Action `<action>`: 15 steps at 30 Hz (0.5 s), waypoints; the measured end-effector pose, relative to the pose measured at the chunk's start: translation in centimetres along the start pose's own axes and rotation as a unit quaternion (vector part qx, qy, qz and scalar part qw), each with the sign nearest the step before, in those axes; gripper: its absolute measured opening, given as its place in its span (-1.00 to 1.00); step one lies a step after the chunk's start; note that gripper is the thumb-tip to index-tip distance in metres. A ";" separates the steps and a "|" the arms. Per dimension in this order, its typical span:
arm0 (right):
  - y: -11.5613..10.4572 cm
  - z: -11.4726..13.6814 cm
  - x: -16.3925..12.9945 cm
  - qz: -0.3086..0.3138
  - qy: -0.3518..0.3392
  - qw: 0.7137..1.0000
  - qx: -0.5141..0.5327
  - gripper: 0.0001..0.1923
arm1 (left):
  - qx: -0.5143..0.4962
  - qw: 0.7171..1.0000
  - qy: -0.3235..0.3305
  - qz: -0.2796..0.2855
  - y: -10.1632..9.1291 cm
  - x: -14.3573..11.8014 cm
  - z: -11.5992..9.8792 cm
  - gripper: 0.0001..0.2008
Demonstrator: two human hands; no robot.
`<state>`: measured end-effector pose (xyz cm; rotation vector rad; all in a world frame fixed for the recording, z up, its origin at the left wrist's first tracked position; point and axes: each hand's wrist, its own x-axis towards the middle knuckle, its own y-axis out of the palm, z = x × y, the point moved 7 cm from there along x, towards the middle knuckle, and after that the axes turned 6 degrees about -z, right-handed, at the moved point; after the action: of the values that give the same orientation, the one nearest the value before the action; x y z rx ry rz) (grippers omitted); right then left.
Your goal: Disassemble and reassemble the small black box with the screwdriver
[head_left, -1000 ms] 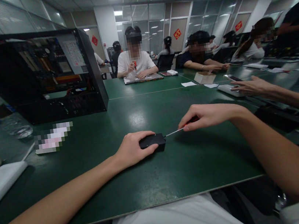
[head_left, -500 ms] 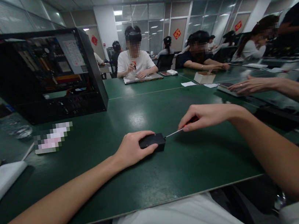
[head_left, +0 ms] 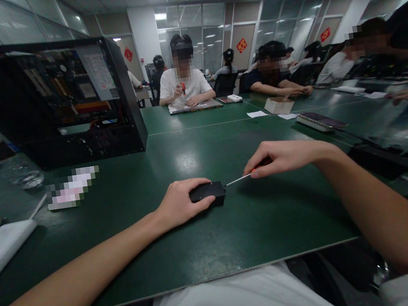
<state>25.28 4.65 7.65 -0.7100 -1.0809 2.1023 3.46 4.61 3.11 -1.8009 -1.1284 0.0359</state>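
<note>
an open black computer case (head_left: 67, 101) stands at the left of the green table (head_left: 188, 256). near the front edge, the left hand (head_left: 181, 204) clamps down on a small black box (head_left: 208, 193), fingers curled over it. the right hand (head_left: 284, 157) pinches a red-handled screwdriver (head_left: 243, 177), its tip touching the box's right side. a laptop (head_left: 319, 121) lies farther right.
</note>
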 end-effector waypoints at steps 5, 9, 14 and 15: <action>0.1 0.2 0.0 0.005 -0.004 1.000 0.002 -0.42 | 0.001 1.000 0.001 -0.002 0.0 0.0 0.0 -0.61; 0.2 0.0 0.0 0.003 0.002 1.000 -0.008 -0.44 | 0.001 1.000 -0.002 0.001 0.1 0.0 0.1 -0.59; 0.2 0.0 0.0 0.001 0.005 1.000 0.003 -0.45 | 0.000 1.000 -0.002 0.000 0.0 0.0 0.1 -0.58; 0.2 0.0 0.0 0.001 0.004 1.000 0.004 -0.45 | 0.000 1.000 -0.002 0.000 0.0 0.0 0.1 -0.59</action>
<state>25.20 4.60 7.49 -0.7155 -1.0671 2.1038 3.44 4.65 3.04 -1.8009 -1.1308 0.0400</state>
